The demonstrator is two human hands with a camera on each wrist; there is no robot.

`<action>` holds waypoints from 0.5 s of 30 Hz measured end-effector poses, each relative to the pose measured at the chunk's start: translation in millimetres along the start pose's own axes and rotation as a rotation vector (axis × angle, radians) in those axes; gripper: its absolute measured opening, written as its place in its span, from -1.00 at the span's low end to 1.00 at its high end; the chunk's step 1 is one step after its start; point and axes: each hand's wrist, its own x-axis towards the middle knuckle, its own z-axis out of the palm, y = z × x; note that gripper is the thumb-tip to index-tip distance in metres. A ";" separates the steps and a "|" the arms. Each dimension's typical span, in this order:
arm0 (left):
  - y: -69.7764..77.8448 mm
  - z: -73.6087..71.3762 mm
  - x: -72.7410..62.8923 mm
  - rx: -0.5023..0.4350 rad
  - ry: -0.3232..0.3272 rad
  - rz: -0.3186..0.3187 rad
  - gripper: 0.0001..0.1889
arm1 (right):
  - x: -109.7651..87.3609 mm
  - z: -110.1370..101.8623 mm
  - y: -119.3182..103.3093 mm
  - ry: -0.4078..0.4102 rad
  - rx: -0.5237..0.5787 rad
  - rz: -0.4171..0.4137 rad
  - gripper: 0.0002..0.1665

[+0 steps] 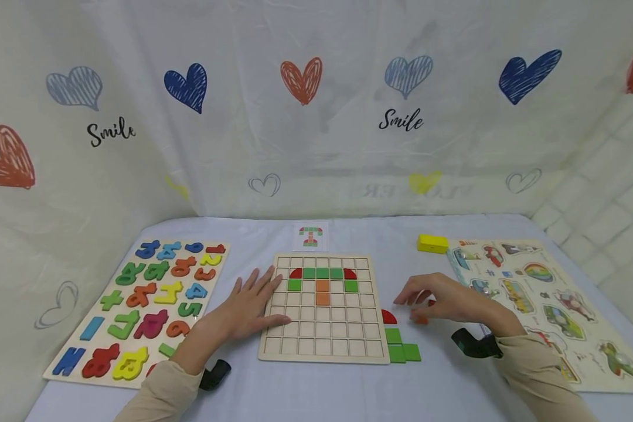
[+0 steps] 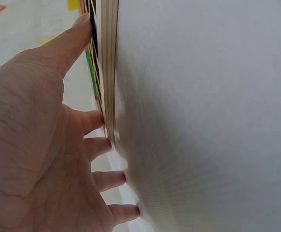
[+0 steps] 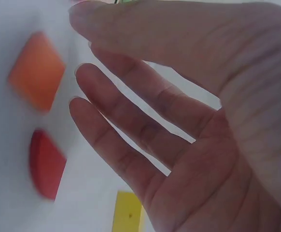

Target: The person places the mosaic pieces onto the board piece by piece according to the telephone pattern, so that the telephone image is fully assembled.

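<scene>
A wooden grid board (image 1: 306,349) lies in the middle of the table. Red quarter-circle tiles, green square tiles (image 1: 322,273) and orange square tiles (image 1: 322,299) fill some of its upper cells. My left hand (image 1: 248,308) rests at the board's left edge, fingers spread, thumb over the grid. To the right of the board, my right hand (image 1: 443,298) hovers low with fingers loosely bent and nothing between them. Just past its fingertips in the right wrist view are an orange tile (image 3: 37,72) and a red quarter-circle tile (image 3: 48,165). A red tile (image 1: 388,317) and several green tiles (image 1: 397,353) lie beside the board.
Behind the board is a small pattern card (image 1: 310,237). A number puzzle board (image 1: 118,384) stands on the left, a picture puzzle board (image 1: 601,378) on the right. The yellow block (image 1: 432,244) sits near the right puzzle's far corner. A printed curtain hangs behind.
</scene>
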 end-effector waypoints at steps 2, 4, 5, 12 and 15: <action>0.3 -0.6 0.0 -0.004 0.001 0.002 0.05 | -8.5 -1.4 6.0 0.014 0.011 -0.011 -0.73; 0.3 -1.3 -0.3 -0.003 -0.001 -0.002 0.05 | -14.5 -1.8 10.8 0.023 0.022 -0.016 -0.72; 0.4 -1.6 -0.6 -0.005 0.001 -0.001 0.05 | -16.5 -1.8 12.7 0.028 0.024 -0.019 -0.71; -0.1 -0.9 -0.1 0.003 -0.006 -0.003 0.05 | -20.4 1.6 17.7 0.053 0.024 0.013 -0.69; -0.1 -0.4 0.3 0.003 -0.005 0.001 0.05 | -21.2 3.6 18.1 0.063 0.026 0.035 -0.69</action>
